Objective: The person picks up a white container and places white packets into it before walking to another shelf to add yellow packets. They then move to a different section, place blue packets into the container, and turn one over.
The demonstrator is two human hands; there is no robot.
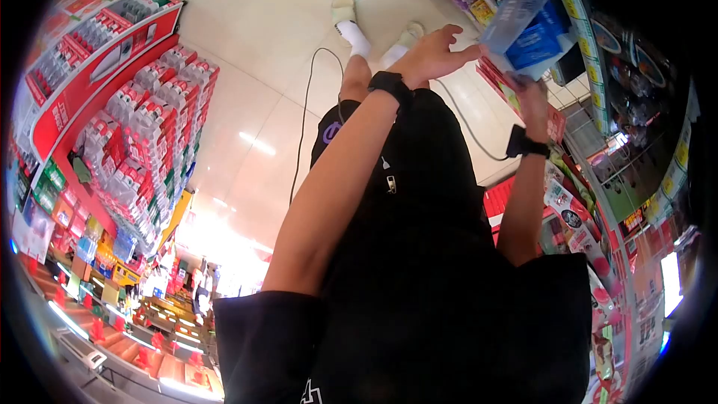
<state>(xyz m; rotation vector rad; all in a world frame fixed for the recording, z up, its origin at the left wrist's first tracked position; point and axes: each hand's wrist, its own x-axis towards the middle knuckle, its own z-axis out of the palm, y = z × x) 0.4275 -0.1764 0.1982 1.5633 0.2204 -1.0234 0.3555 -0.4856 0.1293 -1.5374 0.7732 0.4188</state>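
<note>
Nearest us is our black shirt [449,314]. Our left hand [435,56] spreads its fingers near the translucent container [516,6]; our right hand [532,101] meets its lower edge, grip unclear to us. Blue packets [537,43] show inside, beside the shelf [574,11].

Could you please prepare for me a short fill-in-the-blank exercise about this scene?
1. The translucent container near the right hand shows contents coloured ____.
2. The wristband by the left hand is coloured ____.
3. The stacked bottles stand in the picture's ____ half.
4. The socks are coloured ____.

Missing words: blue; black; left; white.
</note>
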